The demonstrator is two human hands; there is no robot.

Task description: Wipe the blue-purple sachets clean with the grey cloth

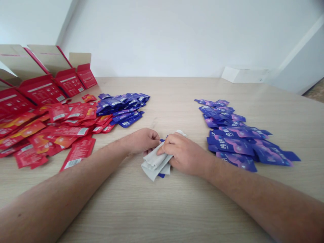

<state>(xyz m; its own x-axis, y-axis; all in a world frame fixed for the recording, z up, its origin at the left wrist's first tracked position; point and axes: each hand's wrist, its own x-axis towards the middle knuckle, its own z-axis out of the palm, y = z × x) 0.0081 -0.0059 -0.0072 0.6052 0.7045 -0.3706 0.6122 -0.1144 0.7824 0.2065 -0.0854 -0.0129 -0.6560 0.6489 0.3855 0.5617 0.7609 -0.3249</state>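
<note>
In the middle of the table, my right hand (183,152) is closed on a folded white cloth (155,160), pressing it over a blue sachet (161,176). Most of that sachet is hidden, with only small blue edges showing above and below the cloth. Close by on the left, my left hand (144,141) has its fingers pinched at the sachet's far edge. Purple-blue sachets lie in an overlapping row (234,141) to the right of my hands. Another pile of blue sachets (123,106) lies beyond my left hand.
Many red and orange sachets (63,126) are heaped on the left. Behind them stand several open red cardboard boxes (42,91) with raised flaps. A white box (244,75) sits at the back right, near the wall. The pale wooden table (121,209) extends beneath everything.
</note>
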